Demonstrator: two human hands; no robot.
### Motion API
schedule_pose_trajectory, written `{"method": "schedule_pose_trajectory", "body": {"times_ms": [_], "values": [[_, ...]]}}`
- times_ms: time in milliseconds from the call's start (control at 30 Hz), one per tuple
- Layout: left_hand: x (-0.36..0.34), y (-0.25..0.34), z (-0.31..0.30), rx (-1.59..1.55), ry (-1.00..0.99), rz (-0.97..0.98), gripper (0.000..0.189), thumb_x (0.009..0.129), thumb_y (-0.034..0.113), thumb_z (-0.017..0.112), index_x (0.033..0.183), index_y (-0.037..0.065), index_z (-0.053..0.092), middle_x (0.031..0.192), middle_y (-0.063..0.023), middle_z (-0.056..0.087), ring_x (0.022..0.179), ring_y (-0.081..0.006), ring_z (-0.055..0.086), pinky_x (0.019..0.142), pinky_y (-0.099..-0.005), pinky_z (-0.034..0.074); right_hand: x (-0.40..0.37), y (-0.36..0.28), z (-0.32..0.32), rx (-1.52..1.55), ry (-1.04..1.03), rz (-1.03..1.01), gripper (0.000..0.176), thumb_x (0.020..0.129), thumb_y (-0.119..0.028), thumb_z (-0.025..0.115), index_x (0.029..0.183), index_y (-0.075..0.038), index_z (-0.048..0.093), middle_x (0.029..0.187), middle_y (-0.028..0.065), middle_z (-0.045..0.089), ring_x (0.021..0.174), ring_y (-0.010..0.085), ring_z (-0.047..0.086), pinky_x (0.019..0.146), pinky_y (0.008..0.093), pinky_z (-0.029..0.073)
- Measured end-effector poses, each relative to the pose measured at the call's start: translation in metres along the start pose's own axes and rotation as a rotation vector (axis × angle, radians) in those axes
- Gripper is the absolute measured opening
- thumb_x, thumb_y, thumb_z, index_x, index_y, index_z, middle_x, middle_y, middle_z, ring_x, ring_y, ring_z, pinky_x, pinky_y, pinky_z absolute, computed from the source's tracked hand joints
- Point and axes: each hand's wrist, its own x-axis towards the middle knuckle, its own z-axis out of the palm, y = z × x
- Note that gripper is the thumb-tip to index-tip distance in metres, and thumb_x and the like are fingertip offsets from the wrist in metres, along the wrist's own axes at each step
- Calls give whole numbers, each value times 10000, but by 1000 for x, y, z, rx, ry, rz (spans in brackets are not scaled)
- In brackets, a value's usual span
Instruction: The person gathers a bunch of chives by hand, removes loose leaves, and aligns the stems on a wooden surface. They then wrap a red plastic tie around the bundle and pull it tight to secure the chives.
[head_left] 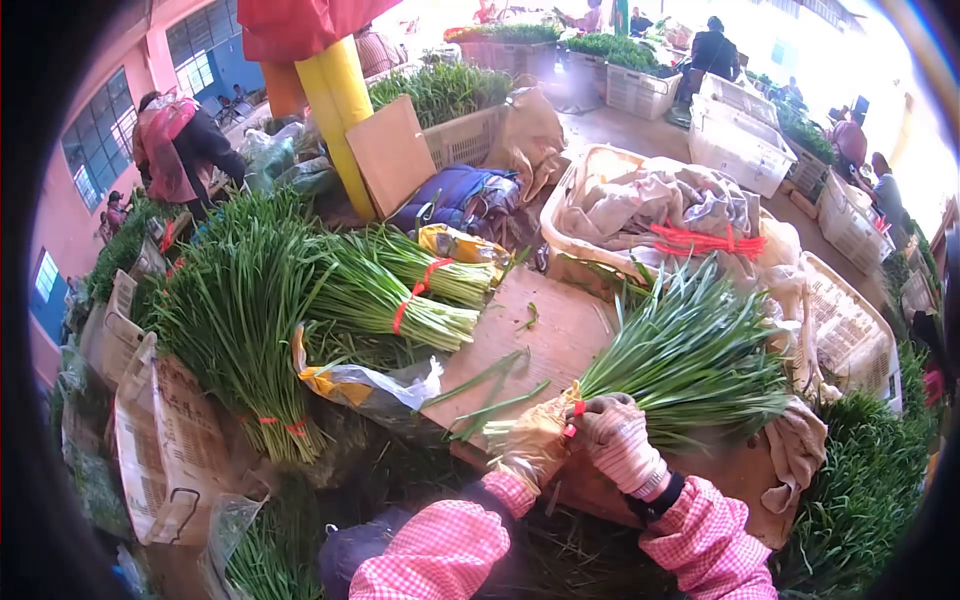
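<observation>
A bunch of long green leaves that look like garlic chives (pixel 690 350) lies across the wooden board, its pale cut stems pointing left. My left hand (pixel 540 435), in a worn yellowish glove, is wrapped round the stems. Close beside it, my right hand (pixel 622 440), in a knitted glove, pinches a red tie (pixel 574 420) at the stems; its fingertips are partly hidden. Two bunches bound with red ties, a front bunch (pixel 385 300) and a rear bunch (pixel 440 270), rest left of the board (pixel 530 320). A larger tied bunch (pixel 250 320) stands further left.
Loose leaves (pixel 490 395) lie on the board. Behind it, a white basket (pixel 555 215) holds cloth and a bundle of red ties (pixel 710 240). A plastic crate (pixel 170 440) stands at left, a yellow post (pixel 340 110) behind. Several people work in the background.
</observation>
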Motion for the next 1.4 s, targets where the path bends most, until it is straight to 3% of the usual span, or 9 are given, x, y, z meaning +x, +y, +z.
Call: {"method": "schedule_pose_trajectory", "body": {"times_ms": [267,367,433,700,767,1000,1133,1233,1400], "values": [[2,4,-4,32,-194,-57,345,788,230,572,1072,34,553,1015,-176,600,940,-331,568,814,-397,454,38,-26,-32,-510,-52,-390,144,723,-173,577,842,-136,649,1015,62,609,951,239,567,703,363,487],[1,-2,10,-66,16,-82,340,809,232,532,1086,36,547,1020,-176,603,942,-331,575,822,-395,453,52,-34,-1,-730,-711,109,138,719,-163,590,821,-122,674,949,108,631,887,230,612,623,395,494],[7,6,-4,-93,-6,-20,338,816,226,516,1089,30,547,1013,-176,606,932,-333,580,825,-394,453,43,-51,2,-1002,-430,117,126,711,-162,597,779,-110,689,762,113,654,723,240,653,513,431,478],[6,8,-16,-101,64,41,444,782,276,579,1134,13,518,1038,-178,601,944,-318,581,836,-381,455,64,-25,-17,-632,-858,-136,131,707,-195,598,751,-99,675,682,80,654,643,263,649,505,442,479],[19,12,-42,-138,-324,-129,721,719,378,661,1260,-25,407,1083,-181,583,977,-312,574,846,-383,452,68,-17,-27,-433,-912,-62,153,722,-233,584,747,-108,668,666,103,642,633,281,640,530,446,486],[0,4,4,393,-199,-72,850,700,463,631,1317,-46,340,834,-123,584,661,-243,617,549,-386,479,40,10,-25,-164,-645,161,208,777,-297,567,758,-114,664,730,133,633,718,317,620,676,412,498],[-12,51,7,136,-2,-413,722,752,535,528,1225,-7,468,799,-119,645,688,-263,652,570,-408,503,38,3,-43,-380,-681,-13,198,768,-290,563,740,-119,657,723,104,624,723,299,622,671,391,503],[-20,104,-9,-122,33,-682,728,737,588,549,1193,23,493,804,-100,638,682,-273,636,596,-398,504,34,-20,-58,-508,-645,176,177,703,-306,589,674,-140,642,604,76,595,642,257,627,578,399,498],[-19,168,-14,-573,118,-514,755,744,594,541,1227,24,436,864,-107,615,722,-267,623,629,-404,500,4,-14,-102,-710,-629,65,263,818,-246,458,792,-17,586,659,92,565,594,278,569,552,431,470]]}}
